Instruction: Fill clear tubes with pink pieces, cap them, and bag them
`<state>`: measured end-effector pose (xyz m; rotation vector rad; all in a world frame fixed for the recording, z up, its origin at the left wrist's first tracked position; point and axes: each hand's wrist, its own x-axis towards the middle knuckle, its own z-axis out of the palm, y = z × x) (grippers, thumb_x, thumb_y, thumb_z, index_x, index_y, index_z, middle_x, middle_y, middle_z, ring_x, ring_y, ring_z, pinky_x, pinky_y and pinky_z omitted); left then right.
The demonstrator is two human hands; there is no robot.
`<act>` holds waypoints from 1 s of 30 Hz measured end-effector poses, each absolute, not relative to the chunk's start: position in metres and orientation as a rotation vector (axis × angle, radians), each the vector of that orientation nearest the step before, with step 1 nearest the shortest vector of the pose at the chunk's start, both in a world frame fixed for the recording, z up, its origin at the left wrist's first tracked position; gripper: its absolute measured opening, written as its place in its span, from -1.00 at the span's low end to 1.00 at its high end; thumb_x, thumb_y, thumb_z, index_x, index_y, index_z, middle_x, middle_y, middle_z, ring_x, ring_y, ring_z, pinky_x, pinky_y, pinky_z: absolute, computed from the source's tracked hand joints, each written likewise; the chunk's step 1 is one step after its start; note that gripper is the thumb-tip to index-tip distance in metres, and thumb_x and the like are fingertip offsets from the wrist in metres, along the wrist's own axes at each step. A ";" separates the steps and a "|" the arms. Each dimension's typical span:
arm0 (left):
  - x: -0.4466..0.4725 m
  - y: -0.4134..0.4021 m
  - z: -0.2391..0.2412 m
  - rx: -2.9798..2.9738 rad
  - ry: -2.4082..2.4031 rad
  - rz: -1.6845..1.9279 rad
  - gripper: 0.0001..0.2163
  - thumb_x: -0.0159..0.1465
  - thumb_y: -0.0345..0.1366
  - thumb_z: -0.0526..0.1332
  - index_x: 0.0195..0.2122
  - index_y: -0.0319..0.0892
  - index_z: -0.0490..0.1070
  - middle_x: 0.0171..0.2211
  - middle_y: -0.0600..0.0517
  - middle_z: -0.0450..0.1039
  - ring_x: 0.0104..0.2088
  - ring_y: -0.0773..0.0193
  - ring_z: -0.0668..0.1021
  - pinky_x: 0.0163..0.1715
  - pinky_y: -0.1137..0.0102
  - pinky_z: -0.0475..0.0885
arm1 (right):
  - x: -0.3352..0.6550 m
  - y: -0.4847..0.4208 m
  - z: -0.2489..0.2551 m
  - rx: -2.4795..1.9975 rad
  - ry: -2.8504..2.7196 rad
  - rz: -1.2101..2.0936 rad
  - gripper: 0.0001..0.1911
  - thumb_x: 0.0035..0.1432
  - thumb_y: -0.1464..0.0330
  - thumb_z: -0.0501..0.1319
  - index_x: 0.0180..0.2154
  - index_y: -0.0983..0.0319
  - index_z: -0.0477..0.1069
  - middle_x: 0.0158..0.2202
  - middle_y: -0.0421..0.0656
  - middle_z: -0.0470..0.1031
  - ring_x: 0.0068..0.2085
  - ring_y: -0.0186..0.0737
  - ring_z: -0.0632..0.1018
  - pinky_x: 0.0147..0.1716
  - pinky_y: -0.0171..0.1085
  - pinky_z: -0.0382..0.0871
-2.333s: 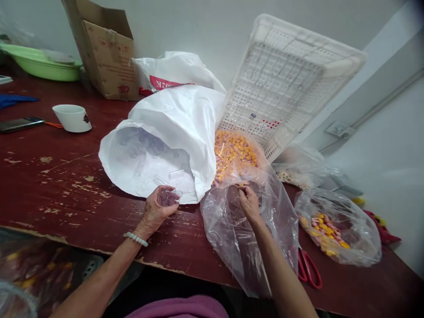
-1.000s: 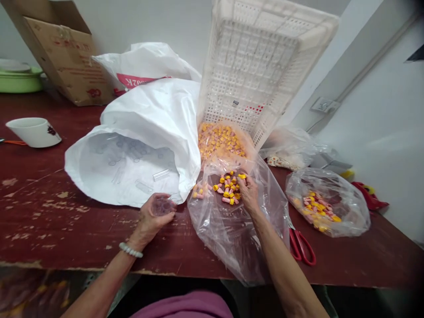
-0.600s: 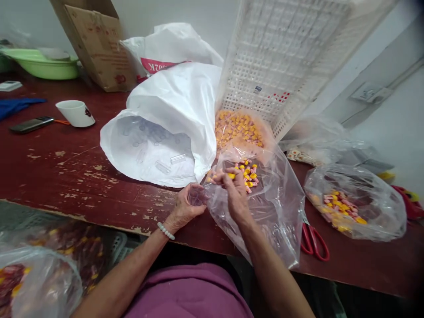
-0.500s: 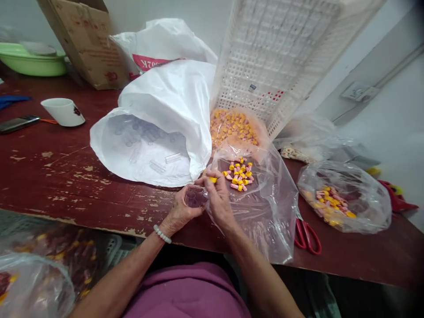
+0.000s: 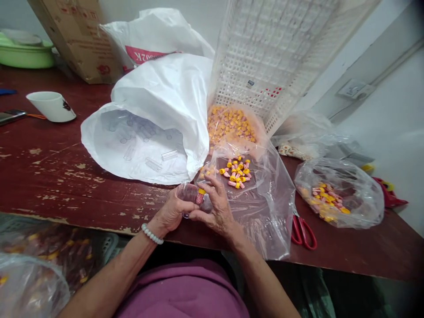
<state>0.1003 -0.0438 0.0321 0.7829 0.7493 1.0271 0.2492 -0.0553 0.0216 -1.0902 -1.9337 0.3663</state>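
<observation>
My left hand [image 5: 172, 208], with a pale bead bracelet at the wrist, is closed around several clear plastic tubes [image 5: 187, 192]. A pink piece with a yellow cap [image 5: 199, 197] shows at the right end of these tubes; whether it is fully inside one, I cannot tell. My right hand [image 5: 217, 204] curls its fingers and thumb around a clear tube beside that piece, and the two hands almost meet. Just beyond, a loose pile of similar yellow-capped pieces [image 5: 236, 171] lies on a clear plastic bag [image 5: 273, 212]. To the left, a white sack [image 5: 162, 88] lies open with clear tubes inside.
Red-handled scissors [image 5: 304, 232] lie right of the clear bag. Farther right stands another bag [image 5: 367, 194] holding capped pieces. A white plastic basket [image 5: 261, 53] leans at the back. A white cup [image 5: 53, 107], a cardboard box [image 5: 82, 44] and a green basin [image 5: 26, 55] occupy the left.
The yellow-capped piece, earlier pinched in my right fingertips, now sits down at the tubes. My right hand has moved down and spread around the tube. The view has shifted slightly.
</observation>
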 end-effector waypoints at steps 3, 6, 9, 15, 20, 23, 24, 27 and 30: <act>0.099 -0.046 0.030 0.766 0.724 0.939 -0.76 -0.19 -0.60 0.23 -0.44 -0.26 0.41 -0.53 0.10 0.44 -0.54 0.38 0.44 -0.53 0.49 0.38 | 0.254 -0.059 0.022 -1.042 -2.132 0.287 -0.19 -0.13 0.07 0.37 0.15 0.13 0.18 0.16 -0.01 0.29 0.15 -0.02 0.33 0.11 -0.01 0.20; 0.100 -0.046 0.028 0.759 0.714 0.968 -0.74 -0.19 -0.59 0.24 -0.42 -0.26 0.42 -0.53 0.10 0.44 -0.53 0.39 0.45 -0.50 0.49 0.40 | 0.255 -0.061 0.026 -1.020 -2.189 0.327 -0.17 -0.10 0.05 0.35 0.17 0.13 0.15 0.15 -0.02 0.30 0.13 -0.04 0.35 0.09 -0.05 0.22; 0.097 -0.045 0.026 0.770 0.771 1.010 -0.69 -0.18 -0.55 0.29 -0.34 -0.25 0.40 -0.52 0.10 0.46 -0.54 0.35 0.49 -0.60 0.51 0.38 | 0.269 -0.047 0.030 -1.069 -2.111 0.336 -0.32 0.04 0.06 0.26 0.15 0.14 0.19 0.14 -0.03 0.31 0.11 -0.09 0.36 0.05 -0.11 0.26; 0.090 -0.042 0.025 0.728 0.887 0.981 -0.54 -0.15 -0.49 0.34 -0.20 -0.17 0.28 -0.46 0.09 0.50 -0.53 0.22 0.55 -0.74 0.51 0.33 | 0.322 0.023 0.014 -1.866 -1.907 -0.088 -0.77 0.20 0.31 0.08 -0.19 0.24 0.45 -0.19 0.05 0.50 -0.10 0.03 0.42 -0.10 -0.01 0.21; 0.090 -0.043 0.025 0.777 0.912 0.998 -0.53 -0.17 -0.46 0.40 -0.21 -0.16 0.30 -0.50 0.12 0.49 -0.53 0.21 0.56 -0.73 0.52 0.34 | 0.322 0.041 0.004 -1.931 -1.969 -0.193 -0.76 0.16 0.41 0.07 -0.17 0.32 0.44 -0.17 0.14 0.47 -0.05 0.10 0.38 -0.09 0.03 0.18; 0.087 -0.040 0.020 0.795 0.949 0.993 -0.53 -0.18 -0.43 0.42 -0.21 -0.15 0.32 -0.52 0.13 0.48 -0.53 0.21 0.57 -0.70 0.51 0.37 | 0.330 0.033 0.014 -1.940 -1.946 -0.276 -0.73 0.21 0.39 0.02 -0.10 0.29 0.40 -0.12 0.05 0.45 -0.05 -0.05 0.39 -0.04 -0.08 0.21; 0.087 -0.038 0.018 0.796 0.956 0.986 -0.52 -0.18 -0.43 0.43 -0.21 -0.15 0.32 -0.51 0.13 0.49 -0.53 0.20 0.57 -0.70 0.50 0.37 | 0.341 0.026 0.021 -1.934 -1.916 -0.306 -0.71 0.23 0.38 -0.01 -0.08 0.28 0.38 -0.11 0.02 0.44 -0.05 -0.10 0.39 -0.02 -0.13 0.22; 0.086 -0.036 0.014 0.798 0.950 0.957 -0.52 -0.17 -0.41 0.43 -0.21 -0.15 0.33 -0.48 0.11 0.51 -0.51 0.18 0.58 -0.69 0.48 0.39 | 0.403 -0.006 0.049 -1.866 -1.676 -0.457 -0.69 0.27 0.36 -0.06 -0.06 0.26 0.36 -0.09 0.01 0.41 -0.02 -0.16 0.37 0.01 -0.18 0.24; 0.088 -0.035 0.015 0.791 0.920 0.963 -0.53 -0.17 -0.42 0.43 -0.21 -0.15 0.33 -0.50 0.12 0.49 -0.51 0.17 0.58 -0.69 0.48 0.38 | 0.495 -0.038 0.076 -1.861 -1.295 -0.661 -0.68 0.21 0.27 0.05 -0.11 0.29 0.41 -0.10 0.06 0.37 -0.01 -0.08 0.36 0.01 -0.09 0.25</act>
